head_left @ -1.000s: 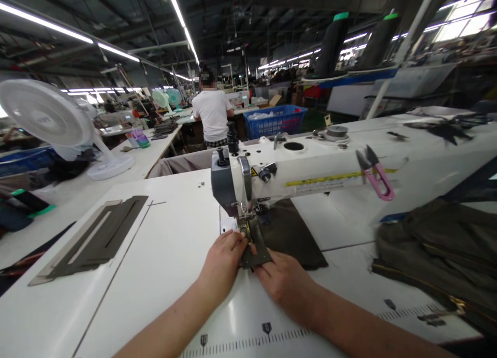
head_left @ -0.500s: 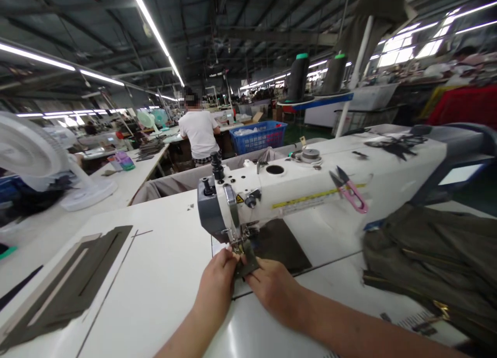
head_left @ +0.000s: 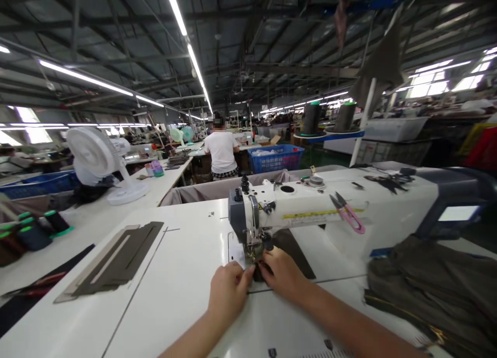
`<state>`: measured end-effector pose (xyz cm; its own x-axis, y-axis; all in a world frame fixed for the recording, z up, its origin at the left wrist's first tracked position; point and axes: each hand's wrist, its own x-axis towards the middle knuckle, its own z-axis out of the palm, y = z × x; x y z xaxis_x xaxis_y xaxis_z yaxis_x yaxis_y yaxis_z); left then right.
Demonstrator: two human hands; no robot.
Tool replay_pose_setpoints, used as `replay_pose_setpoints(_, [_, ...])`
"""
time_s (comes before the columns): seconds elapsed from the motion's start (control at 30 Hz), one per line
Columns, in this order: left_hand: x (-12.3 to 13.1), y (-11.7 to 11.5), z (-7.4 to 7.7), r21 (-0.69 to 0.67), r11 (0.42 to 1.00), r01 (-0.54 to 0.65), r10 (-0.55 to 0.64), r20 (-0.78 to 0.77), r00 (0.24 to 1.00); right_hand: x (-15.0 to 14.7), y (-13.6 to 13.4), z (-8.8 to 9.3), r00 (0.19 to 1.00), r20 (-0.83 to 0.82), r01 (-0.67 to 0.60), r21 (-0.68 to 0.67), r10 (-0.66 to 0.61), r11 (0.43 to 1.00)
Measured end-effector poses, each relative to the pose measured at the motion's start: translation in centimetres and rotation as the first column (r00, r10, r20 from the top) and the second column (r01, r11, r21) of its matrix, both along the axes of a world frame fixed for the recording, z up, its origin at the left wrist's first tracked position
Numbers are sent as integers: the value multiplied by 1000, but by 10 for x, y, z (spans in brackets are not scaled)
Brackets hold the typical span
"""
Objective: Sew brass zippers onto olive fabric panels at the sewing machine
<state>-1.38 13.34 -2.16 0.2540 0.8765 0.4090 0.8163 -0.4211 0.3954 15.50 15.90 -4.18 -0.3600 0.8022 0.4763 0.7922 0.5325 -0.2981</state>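
Observation:
Both hands are at the needle area of a white sewing machine (head_left: 306, 205). My left hand (head_left: 228, 290) is closed, thumb and fingertips pinching the near left edge of a small dark fabric piece (head_left: 258, 276). On its right side, my right hand (head_left: 285, 275) grips the same piece, fingers curled close beside the presser foot (head_left: 253, 250). Much of the small piece is hidden by the fingers and the machine head. A larger dark olive fabric panel (head_left: 295, 254) lies flat under the machine arm, behind my right hand.
Cut fabric strips (head_left: 116, 259) are stacked on the left of the table. Pink-handled thread snips (head_left: 349, 215) rest on the machine arm. An olive garment (head_left: 430, 290) with zippers lies at right. A white fan (head_left: 128, 189) and thread cones (head_left: 34, 233) stand left. A person in white (head_left: 221, 151) sits ahead.
The camera view has tilted up and turned left, so the scene sits lower and further right. The small fabric piece, formerly raised between the fingers, now lies lower and is more covered by them.

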Motion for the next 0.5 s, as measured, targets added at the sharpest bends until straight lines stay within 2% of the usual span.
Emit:
replay_pose_setpoints(0.1, [-1,-4,-7,173,963,207,-211,8,977,-1,6,1,1000,12,-2,-19,2,1000])
replay_pose_setpoints(0.2, [0,-1,-14,277,876,394,-372,-132,919,-2,10,-1,999,-5,45,-38,-46,998])
replay_pose_setpoints(0.27, [1,2,-16,306,835,458,-399,-239,885,-2,12,-3,996,-27,89,-56,-90,995])
replay_pose_setpoints(0.33, [4,6,-16,322,815,482,-373,-345,861,-2,14,-5,990,-43,128,-74,-132,989])
replay_pose_setpoints(0.4, [6,8,-13,313,815,488,-344,-416,842,-2,16,-6,984,-50,163,-91,-168,982])
replay_pose_setpoints(0.5, [7,10,-9,283,829,482,-337,-435,835,-5,15,-5,978,-52,195,-105,-201,975])
